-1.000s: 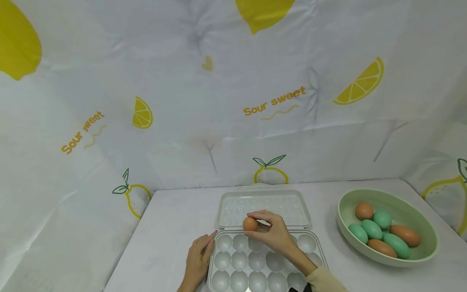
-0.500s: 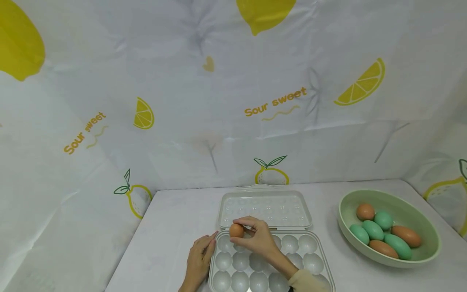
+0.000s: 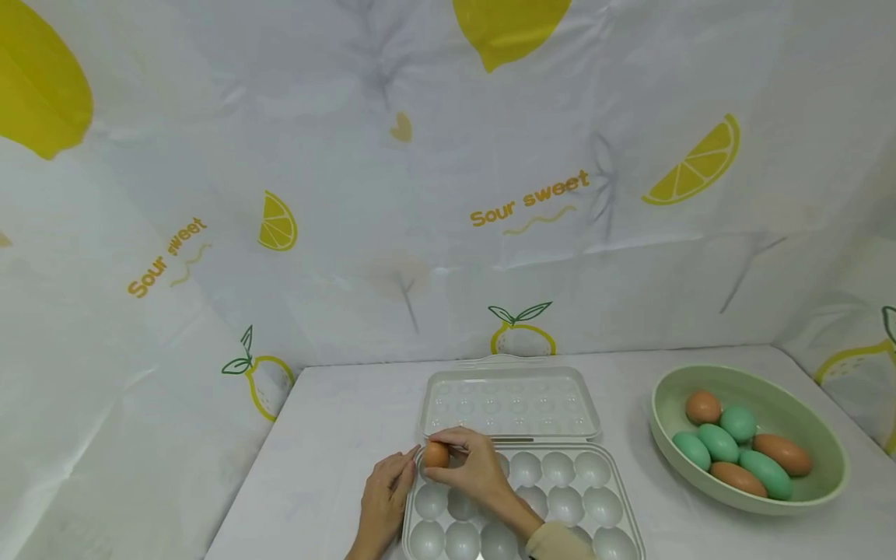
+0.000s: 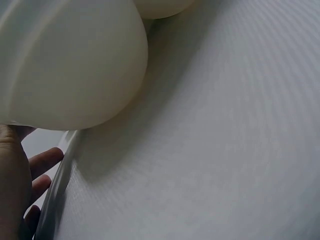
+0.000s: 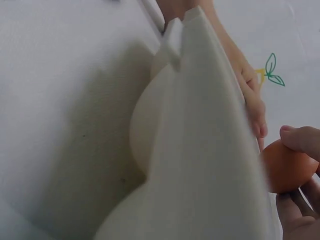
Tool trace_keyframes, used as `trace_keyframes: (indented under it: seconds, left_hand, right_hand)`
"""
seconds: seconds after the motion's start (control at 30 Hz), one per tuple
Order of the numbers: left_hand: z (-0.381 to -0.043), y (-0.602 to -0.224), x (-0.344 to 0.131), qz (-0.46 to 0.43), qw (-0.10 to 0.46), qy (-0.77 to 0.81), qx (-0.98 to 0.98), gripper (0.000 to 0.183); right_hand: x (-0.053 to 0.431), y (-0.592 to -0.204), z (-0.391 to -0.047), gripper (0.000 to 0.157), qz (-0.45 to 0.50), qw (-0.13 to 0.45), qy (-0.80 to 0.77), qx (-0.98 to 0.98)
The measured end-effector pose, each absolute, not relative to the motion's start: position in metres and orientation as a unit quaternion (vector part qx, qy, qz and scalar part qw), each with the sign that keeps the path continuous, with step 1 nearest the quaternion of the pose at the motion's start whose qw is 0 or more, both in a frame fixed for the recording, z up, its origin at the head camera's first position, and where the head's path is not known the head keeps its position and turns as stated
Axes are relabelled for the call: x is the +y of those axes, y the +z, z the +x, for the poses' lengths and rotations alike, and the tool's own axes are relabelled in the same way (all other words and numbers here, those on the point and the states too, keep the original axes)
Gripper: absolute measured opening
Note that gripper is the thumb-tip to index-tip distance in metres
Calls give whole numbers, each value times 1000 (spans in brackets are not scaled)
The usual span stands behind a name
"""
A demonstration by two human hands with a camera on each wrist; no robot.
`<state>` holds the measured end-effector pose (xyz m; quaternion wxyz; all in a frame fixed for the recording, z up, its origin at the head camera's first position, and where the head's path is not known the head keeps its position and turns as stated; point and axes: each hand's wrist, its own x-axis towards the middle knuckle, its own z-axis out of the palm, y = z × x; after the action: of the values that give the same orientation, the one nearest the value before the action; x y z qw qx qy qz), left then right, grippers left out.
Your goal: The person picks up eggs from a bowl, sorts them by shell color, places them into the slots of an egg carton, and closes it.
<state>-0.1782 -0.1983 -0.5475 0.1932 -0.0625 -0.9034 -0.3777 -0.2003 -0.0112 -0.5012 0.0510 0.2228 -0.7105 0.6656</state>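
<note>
A brown egg (image 3: 436, 455) is pinched between the thumb and fingers of my right hand (image 3: 474, 473), over the far left cup of a white plastic egg tray (image 3: 560, 446). The right wrist view shows the same egg (image 5: 287, 172) close beside the tray's rim. My left hand (image 3: 383, 496) rests along the tray's left edge with its fingers extended. In the left wrist view, its fingers (image 4: 46, 161) touch the rim, near the rounded underside of a cup (image 4: 85, 70). My right hand and forearm hide some of the cups; the cups in sight hold nothing.
Behind the tray lies its clear dimpled lid (image 3: 511, 404), folded back flat. On the right stands a pale green bowl (image 3: 798, 412) with several brown and green eggs (image 3: 766, 473). A white lemon-print cloth (image 3: 350, 272) hangs behind the table.
My right hand has moved left and lower with the brown egg, from above the tray's back edge to its far left cup. The left hand has stayed at the tray's edge.
</note>
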Motion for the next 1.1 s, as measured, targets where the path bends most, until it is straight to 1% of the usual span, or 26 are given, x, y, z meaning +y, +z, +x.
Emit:
trace_keyframes:
  seconds: [0.3,0.57,0.87,1.1]
  left_hand:
    - [-178,-548,-199,-71,209,-368,-903,26]
    - [-179,-549,-199,-69,197,-378,-902,26]
    - [-180,-551,-198,-59,192,-379,-904,26]
    - [-179,-553,-199,-55,187,-374,-907,27]
  right_hand:
    - [-15,-503,-199,45,224,52,643,-731]
    - [-16,-506,-197,47,238,87,576,-777]
    - [-18,-510,-197,43,244,122,546,-792]
    - [-19,-513,-197,39,245,134,532,-800]
